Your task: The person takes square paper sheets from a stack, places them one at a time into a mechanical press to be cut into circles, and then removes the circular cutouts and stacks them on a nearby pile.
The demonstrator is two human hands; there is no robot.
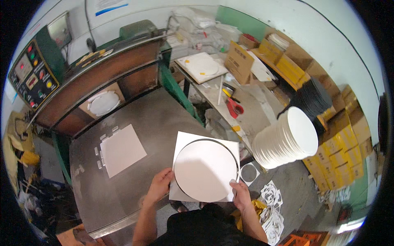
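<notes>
On the grey steel tabletop (123, 184), a white square sheet (122, 149) lies at 9 o'clock. The left hand (159, 186) and right hand (241, 194) pinch the die-cut white board (205, 168), fingers partly hidden beneath its corners. White discs (287, 141) stack at 3 o'clock.

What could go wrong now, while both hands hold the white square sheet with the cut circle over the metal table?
1. The cut disc looks nearly free of the white square sheet; it may drop out, since the left hand and right hand grip only the near edge.
2. The tall leaning stack of white discs beside the metal table might topple if bumped.
</notes>
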